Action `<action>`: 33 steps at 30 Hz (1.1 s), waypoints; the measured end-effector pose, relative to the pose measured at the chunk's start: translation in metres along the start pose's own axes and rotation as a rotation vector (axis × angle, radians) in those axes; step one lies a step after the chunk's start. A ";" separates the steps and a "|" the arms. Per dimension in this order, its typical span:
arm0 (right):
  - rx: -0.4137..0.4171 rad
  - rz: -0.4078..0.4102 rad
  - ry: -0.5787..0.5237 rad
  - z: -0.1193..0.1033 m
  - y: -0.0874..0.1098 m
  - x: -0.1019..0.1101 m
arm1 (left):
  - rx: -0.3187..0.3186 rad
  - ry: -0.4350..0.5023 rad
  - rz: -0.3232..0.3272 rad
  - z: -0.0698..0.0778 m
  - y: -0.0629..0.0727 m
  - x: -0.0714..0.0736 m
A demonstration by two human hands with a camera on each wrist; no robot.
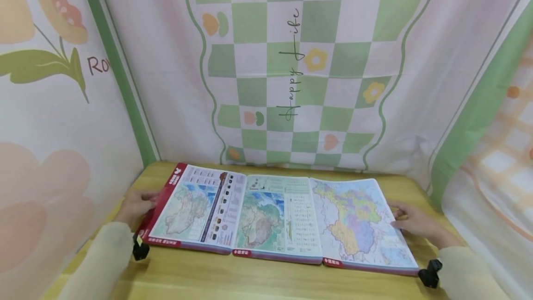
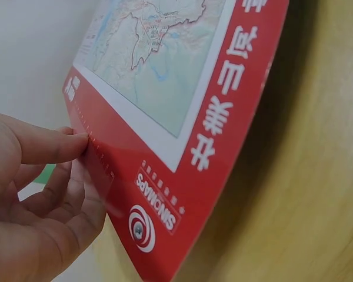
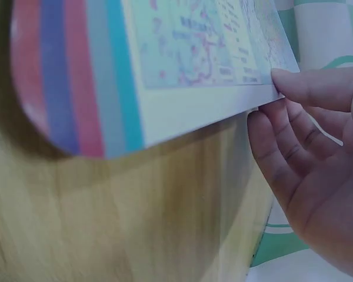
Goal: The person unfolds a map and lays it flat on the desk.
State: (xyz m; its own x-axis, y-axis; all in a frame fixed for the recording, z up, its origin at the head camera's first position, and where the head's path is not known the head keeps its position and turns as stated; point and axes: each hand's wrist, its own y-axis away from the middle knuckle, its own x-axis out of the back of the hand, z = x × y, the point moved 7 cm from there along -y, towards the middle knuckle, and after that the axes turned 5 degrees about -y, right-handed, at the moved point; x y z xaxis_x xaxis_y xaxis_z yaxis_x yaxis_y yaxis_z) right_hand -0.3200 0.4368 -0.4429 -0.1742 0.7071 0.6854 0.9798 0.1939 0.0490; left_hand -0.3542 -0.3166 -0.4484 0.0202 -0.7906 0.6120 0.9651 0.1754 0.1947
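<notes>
Spread across the wooden table is a long fold-out map booklet with three panels of printed maps. My left hand pinches its red left edge between thumb and fingers. In the left wrist view, that red border with white lettering is tilted up off the table by the left hand. At the opposite end my right hand pinches the right edge of the panel. The right wrist view shows the right hand with its thumb on top and fingers beneath, beside the coloured stepped page tabs.
The wooden table extends in front of the booklet. Behind it hangs a green-and-white checked curtain, with floral fabric at the left and more fabric at the right.
</notes>
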 end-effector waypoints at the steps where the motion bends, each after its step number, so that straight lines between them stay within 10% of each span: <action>1: -0.002 -0.002 0.008 0.001 -0.001 -0.001 | 0.016 -0.001 0.000 -0.002 -0.001 -0.001; 11: -0.011 -0.014 -0.031 0.006 -0.002 -0.003 | 0.110 -0.019 -0.012 -0.016 -0.010 -0.012; 33: -0.102 0.008 0.048 0.002 -0.004 0.004 | -0.041 -0.047 -0.003 0.009 0.001 -0.017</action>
State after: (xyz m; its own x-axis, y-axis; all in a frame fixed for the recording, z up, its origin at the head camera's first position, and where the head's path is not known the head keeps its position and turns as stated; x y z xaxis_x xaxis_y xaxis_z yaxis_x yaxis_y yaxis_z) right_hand -0.3248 0.4397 -0.4418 -0.1637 0.6747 0.7197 0.9865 0.1167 0.1150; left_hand -0.3562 -0.2982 -0.4519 0.0058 -0.7623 0.6472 0.9751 0.1478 0.1653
